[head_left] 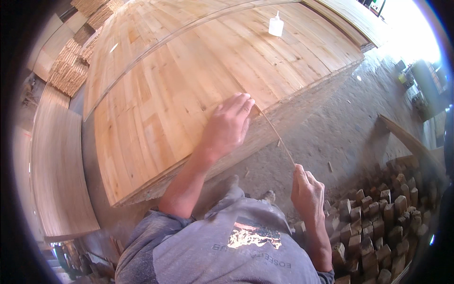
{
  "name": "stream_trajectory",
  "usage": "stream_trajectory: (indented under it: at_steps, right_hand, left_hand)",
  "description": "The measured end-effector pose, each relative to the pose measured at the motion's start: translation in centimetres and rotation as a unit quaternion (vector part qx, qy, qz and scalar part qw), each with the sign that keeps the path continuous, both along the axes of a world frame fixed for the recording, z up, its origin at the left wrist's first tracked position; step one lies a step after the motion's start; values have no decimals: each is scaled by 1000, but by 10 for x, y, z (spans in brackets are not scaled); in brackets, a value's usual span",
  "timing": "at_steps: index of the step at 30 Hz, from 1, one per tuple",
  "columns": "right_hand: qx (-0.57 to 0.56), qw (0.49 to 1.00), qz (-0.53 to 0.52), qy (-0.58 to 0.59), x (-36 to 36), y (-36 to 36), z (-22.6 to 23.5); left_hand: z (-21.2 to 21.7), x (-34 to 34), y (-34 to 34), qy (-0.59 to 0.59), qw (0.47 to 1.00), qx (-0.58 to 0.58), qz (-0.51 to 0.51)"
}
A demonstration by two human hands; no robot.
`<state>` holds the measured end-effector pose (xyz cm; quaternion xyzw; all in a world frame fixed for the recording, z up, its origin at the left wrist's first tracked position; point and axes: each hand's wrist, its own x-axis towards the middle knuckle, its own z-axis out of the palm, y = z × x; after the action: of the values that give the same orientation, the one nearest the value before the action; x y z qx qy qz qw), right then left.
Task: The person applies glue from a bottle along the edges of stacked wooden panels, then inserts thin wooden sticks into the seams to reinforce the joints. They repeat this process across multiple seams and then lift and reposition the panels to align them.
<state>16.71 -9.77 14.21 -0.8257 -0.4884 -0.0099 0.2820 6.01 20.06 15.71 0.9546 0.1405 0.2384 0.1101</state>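
A large wooden panel [184,85] made of joined planks lies in front of me, on top of a stack. My left hand [229,124] rests on its near edge, fingers stretched out over the surface. Beside those fingertips, a thin wood strip [276,133] runs from the panel's edge down to the right. My right hand [307,190] pinches the strip's lower end, out past the panel over the floor. The strip looks taut and slightly bent. Whether my left fingers press on its upper end, I cannot tell.
A white squeeze bottle [276,25] stands on the panel's far right part. Many upright wood blocks [373,222] crowd the floor at lower right, with a leaning board [402,135] behind them. Stacked sheets [59,165] and piled timber [70,68] are at left.
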Motion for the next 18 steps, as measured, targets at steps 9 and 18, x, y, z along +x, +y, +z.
stream_trajectory:
  at_steps: [9, 18]
  right_hand:
    - [-31, 1000, -5, -6, 0, 20, 10]
    - [-56, 998, 3, -6, 15, 14, 29]
  left_hand:
    - [-4, 3, 1, -5, 1000, 12, -4]
    - [5, 0, -3, 0, 1000, 14, -6]
